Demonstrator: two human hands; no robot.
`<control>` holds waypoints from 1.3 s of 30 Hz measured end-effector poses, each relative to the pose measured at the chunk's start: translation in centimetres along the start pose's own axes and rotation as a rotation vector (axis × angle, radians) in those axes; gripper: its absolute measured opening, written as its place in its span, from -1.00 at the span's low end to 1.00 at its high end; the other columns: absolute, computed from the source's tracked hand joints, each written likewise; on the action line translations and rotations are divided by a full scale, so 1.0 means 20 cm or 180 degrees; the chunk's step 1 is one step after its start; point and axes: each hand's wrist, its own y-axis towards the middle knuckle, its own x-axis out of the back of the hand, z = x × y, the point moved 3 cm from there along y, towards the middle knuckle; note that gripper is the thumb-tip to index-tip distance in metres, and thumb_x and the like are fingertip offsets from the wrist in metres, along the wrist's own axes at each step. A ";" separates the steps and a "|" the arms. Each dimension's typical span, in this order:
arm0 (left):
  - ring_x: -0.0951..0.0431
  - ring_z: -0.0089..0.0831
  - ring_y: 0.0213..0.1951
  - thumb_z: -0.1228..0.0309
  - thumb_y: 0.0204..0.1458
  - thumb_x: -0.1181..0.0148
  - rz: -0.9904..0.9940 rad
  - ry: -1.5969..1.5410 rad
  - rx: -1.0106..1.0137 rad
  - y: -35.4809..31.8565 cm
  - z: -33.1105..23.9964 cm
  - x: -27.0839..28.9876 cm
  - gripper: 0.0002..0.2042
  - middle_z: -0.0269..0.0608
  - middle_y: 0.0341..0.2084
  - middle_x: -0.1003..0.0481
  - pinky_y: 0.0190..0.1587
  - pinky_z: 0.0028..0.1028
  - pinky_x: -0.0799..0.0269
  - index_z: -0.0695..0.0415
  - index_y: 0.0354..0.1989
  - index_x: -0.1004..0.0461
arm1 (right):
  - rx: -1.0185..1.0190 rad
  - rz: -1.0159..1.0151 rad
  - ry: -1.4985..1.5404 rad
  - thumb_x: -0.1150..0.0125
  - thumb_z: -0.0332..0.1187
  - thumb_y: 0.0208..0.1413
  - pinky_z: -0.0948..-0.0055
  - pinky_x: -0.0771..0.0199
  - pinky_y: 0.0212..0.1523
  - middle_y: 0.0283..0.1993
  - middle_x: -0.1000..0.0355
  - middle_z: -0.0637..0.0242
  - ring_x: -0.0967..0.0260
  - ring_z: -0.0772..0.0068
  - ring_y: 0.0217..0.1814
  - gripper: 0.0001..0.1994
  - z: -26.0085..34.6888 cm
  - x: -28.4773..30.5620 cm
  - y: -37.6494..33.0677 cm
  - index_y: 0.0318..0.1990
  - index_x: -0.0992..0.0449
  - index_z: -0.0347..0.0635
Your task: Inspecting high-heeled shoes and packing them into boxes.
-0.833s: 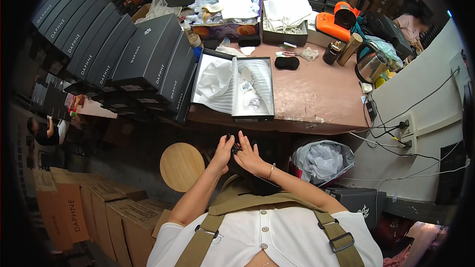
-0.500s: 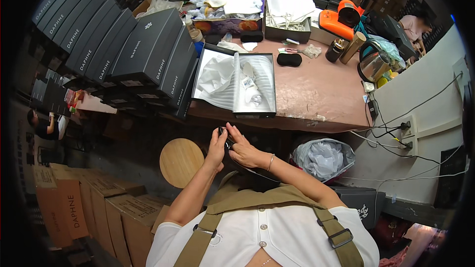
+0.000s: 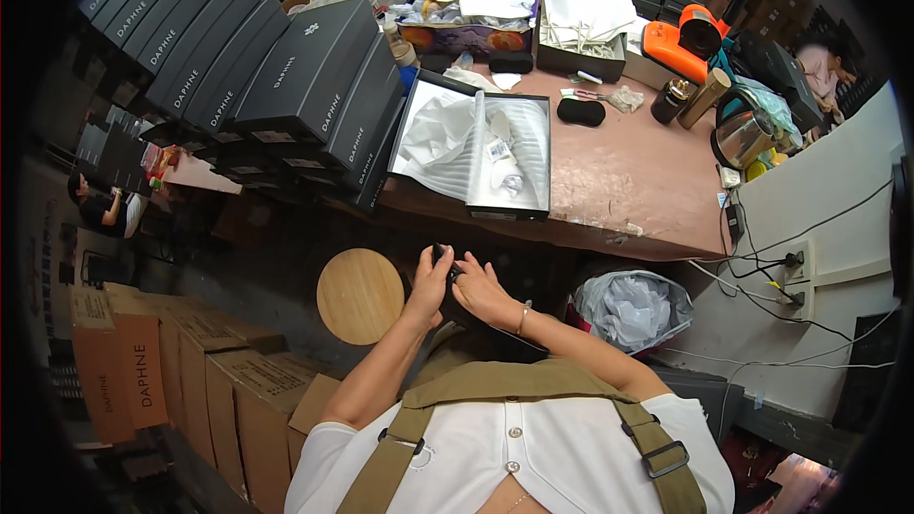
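Observation:
Over my lap, before the table edge, both hands meet at a slim black glossy object (image 3: 439, 254), mostly covered by fingers; its kind is not clear. My left hand (image 3: 430, 287) is closed around it, with its upper tip poking out by the thumb. My right hand (image 3: 484, 296), a bracelet at its wrist, pinches the same object from the other side, its outer fingers stretched. Beyond them on the table, an open shoebox (image 3: 541, 212) holds white tissue, striped foam wrap (image 3: 476, 157) and a small clear packet with a label (image 3: 505, 162).
Stacked grey shoeboxes (image 3: 295, 86) rise at the left. Farther back stand a box of wrappings (image 3: 466, 38), a box of white pouches (image 3: 583, 67), an orange device (image 3: 676, 49) and a kettle (image 3: 743, 136). A round stool (image 3: 360, 297), lined bin (image 3: 633, 312) and cartons (image 3: 257, 409) surround me.
The whole scene has shifted a little to the right as my view turned. My hands stay together on the black object; the right fingers have spread slightly.

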 end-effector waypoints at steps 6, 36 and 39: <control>-0.50 -0.49 -0.35 0.15 0.24 0.03 0.0263 -0.0238 0.0352 0.00 0.05 -0.05 -0.74 -0.29 -0.41 -0.45 -0.28 -0.53 -0.44 0.05 -0.08 -0.29 | -0.0150 -0.0063 -0.0007 0.05 -0.20 0.20 -0.38 0.06 0.21 0.26 -0.13 -0.08 0.12 -0.36 0.38 -0.66 0.03 0.08 -0.12 -0.10 -0.41 -0.34; -0.55 -0.36 -0.35 -0.01 0.22 0.11 0.0526 -0.0449 0.1346 0.25 0.14 -0.01 -0.63 -0.23 -0.40 -0.52 -0.33 -0.32 -0.54 0.04 -0.23 -0.44 | 0.0334 0.0793 0.0419 0.07 -0.11 0.20 -0.13 0.25 0.34 0.46 0.33 -0.10 0.42 -0.30 0.47 -0.61 -0.22 0.11 0.05 -0.06 -0.36 -0.31; -0.55 -0.36 -0.33 0.02 0.21 0.06 0.0167 -0.0279 0.1162 0.22 0.22 0.04 -0.67 -0.22 -0.38 -0.51 -0.35 -0.35 -0.52 0.02 -0.25 -0.44 | -0.0401 0.0310 -0.0670 0.00 -0.14 0.13 -0.51 0.08 0.16 0.47 0.41 -0.08 0.25 -0.28 0.44 -0.65 -0.18 -0.02 0.06 -0.17 -0.45 -0.29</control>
